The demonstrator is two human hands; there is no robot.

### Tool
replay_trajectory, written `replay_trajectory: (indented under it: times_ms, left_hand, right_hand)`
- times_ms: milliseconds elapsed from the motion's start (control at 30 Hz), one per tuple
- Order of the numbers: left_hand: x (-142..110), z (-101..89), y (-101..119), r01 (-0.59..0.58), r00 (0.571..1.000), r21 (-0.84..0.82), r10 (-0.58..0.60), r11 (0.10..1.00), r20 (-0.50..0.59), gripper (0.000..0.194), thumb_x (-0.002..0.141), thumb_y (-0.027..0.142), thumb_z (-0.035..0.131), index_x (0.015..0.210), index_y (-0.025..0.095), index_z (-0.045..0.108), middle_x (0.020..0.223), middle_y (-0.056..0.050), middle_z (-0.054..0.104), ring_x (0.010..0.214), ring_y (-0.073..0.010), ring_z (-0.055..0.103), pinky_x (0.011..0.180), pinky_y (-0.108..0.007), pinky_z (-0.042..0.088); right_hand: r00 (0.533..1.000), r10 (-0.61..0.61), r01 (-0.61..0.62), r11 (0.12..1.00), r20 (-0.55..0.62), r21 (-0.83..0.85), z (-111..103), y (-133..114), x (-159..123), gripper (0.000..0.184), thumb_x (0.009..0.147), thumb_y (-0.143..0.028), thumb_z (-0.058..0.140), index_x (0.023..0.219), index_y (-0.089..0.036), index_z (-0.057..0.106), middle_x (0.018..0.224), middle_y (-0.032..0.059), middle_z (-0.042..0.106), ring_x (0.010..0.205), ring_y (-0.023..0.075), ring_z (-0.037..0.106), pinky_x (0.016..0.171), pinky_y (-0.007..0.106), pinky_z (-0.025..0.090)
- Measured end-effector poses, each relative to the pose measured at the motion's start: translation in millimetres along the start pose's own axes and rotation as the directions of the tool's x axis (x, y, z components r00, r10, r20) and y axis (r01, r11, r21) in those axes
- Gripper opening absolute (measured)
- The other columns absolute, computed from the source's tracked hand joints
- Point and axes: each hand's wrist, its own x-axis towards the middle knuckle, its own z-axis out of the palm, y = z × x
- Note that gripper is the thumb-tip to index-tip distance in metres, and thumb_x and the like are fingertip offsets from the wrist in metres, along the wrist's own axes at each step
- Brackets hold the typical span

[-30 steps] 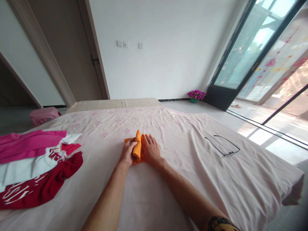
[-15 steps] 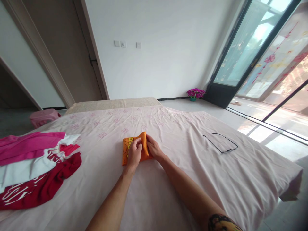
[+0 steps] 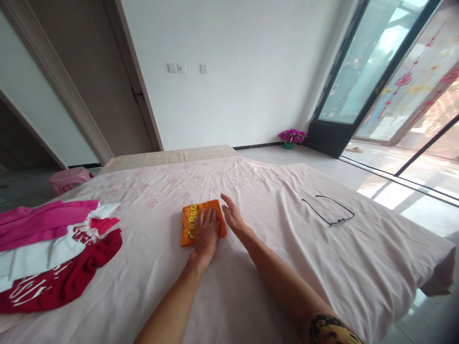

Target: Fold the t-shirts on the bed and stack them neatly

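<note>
A folded orange garment (image 3: 189,227) with yellow lettering and dark line drawings lies as a small flat rectangle on the pale pink sheet (image 3: 272,286). My left hand (image 3: 207,232) rests palm down on its right half, fingers stretched out, covering part of the print. Just off the garment's right edge is my right hand (image 3: 233,215). It holds nothing, its index finger and thumb extended and apart. Whether its lower fingers touch the cloth, I cannot tell.
To the left lies a pile of clothes: a magenta piece (image 3: 50,220), a white one (image 3: 39,258) and a dark red one (image 3: 71,282). Black-framed glasses (image 3: 330,224) rest on the right. A pink stool (image 3: 70,179) and potted purple flowers (image 3: 292,136) stand on the floor.
The raised right-hand fold of the orange garment now lies flat. My left hand has gone from pinching to lying spread on it, and my right hand has let go of the edge.
</note>
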Motion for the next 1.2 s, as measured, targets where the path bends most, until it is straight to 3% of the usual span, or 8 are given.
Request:
replay_trajectory:
  times_ms: [133,300,433,567,633,800,1033,1200]
  left_hand:
    - [-0.5,-3.0,7.0,0.025,0.997,0.177,-0.037,0.984,0.067,0.05,0.099,0.03,0.039,0.145,0.014,0.048,0.149,-0.016,0.05,0.141,-0.037,0.039,0.117,-0.06,0.022]
    - [12.6,-13.0,-14.8,-0.028,0.976,0.064,0.014,0.998,0.217,0.046,0.097,0.023,0.04,0.139,0.013,0.055,0.147,-0.014,0.053,0.139,-0.0288,0.044,0.118,-0.05,0.029]
    - [19.7,-34.9,-47.7,-0.02,0.971,0.016,0.016,1.0,0.237,0.044,0.095,0.016,0.037,0.129,0.016,0.063,0.139,-0.009,0.061,0.131,-0.0208,0.053,0.115,-0.039,0.036]
    - [5.7,-45.4,-65.9,-0.052,0.985,0.142,0.027,0.989,0.171,0.044,0.098,0.035,0.041,0.135,0.019,0.06,0.144,-0.009,0.056,0.14,-0.0309,0.042,0.115,-0.053,0.032]
    - [-3.8,-42.1,-68.2,-0.083,0.988,0.185,0.056,0.979,0.147,0.049,0.098,0.039,0.041,0.14,0.019,0.054,0.15,-0.01,0.05,0.143,-0.0318,0.037,0.114,-0.051,0.034]
    - [-12.5,-30.7,-67.7,-0.097,0.992,0.221,0.077,0.971,0.098,0.053,0.099,0.04,0.037,0.145,0.015,0.049,0.153,-0.013,0.044,0.144,-0.0305,0.035,0.114,-0.047,0.035]
    - [-13.4,-35.7,-61.4,-0.061,0.996,0.234,0.046,0.97,0.071,0.053,0.099,0.041,0.036,0.145,0.017,0.049,0.154,-0.014,0.043,0.145,-0.0312,0.033,0.116,-0.05,0.03]
    - [-15.7,-42.7,-52.3,-0.134,0.99,0.211,0.125,0.968,0.057,0.053,0.099,0.041,0.038,0.147,0.021,0.048,0.157,-0.012,0.04,0.148,-0.031,0.028,0.121,-0.053,0.019]
  right_hand:
    - [0.975,-0.117,0.159,0.96,0.187,-0.23,-0.4,-10.3,-1.1,0.057,0.101,-0.043,0.031,0.152,-0.02,0.037,0.158,0.0064,0.036,0.149,0.0203,0.026,0.123,0.04,0.019]
    - [0.911,-0.029,0.263,0.811,0.412,-0.522,1.7,-1.2,-2.7,0.057,0.104,-0.045,0.023,0.156,-0.023,0.029,0.163,0.0043,0.025,0.152,0.022,0.013,0.123,0.048,0.009]
    - [0.895,0.0,0.282,0.776,0.447,-0.564,-1.3,7.1,2.4,0.057,0.104,-0.044,0.024,0.157,-0.024,0.026,0.163,0.0044,0.024,0.152,0.0219,0.015,0.122,0.048,0.009]
    - [0.879,-0.021,0.294,0.811,0.477,-0.505,-3.5,7.5,11.0,0.055,0.103,-0.042,0.029,0.154,-0.023,0.035,0.161,0.0068,0.029,0.15,0.0247,0.021,0.122,0.049,0.013]
    - [0.908,-0.041,0.256,0.843,0.417,-0.473,-4.4,5.9,15.1,0.05,0.101,-0.038,0.036,0.148,-0.023,0.045,0.158,0.0072,0.036,0.146,0.0242,0.032,0.12,0.043,0.022]
    - [0.997,0.048,-0.011,0.864,0.06,-0.504,-8.6,-2.0,22.6,0.042,0.097,-0.034,0.042,0.129,-0.017,0.063,0.131,0.0123,0.063,0.117,0.0225,0.061,0.1,0.032,0.044]
    - [0.949,0.315,-0.236,0.739,0.014,-0.631,-0.8,-18.9,22.2,0.044,0.091,-0.058,0.049,0.111,-0.023,0.066,0.11,0.0086,0.071,0.104,0.0269,0.065,0.085,0.036,0.047]
    - [0.988,0.155,-0.124,0.746,-0.011,-0.655,11.0,-18.7,17.7,0.029,0.098,-0.044,0.042,0.115,-0.028,0.059,0.116,0.0025,0.068,0.103,0.0196,0.063,0.086,0.032,0.044]
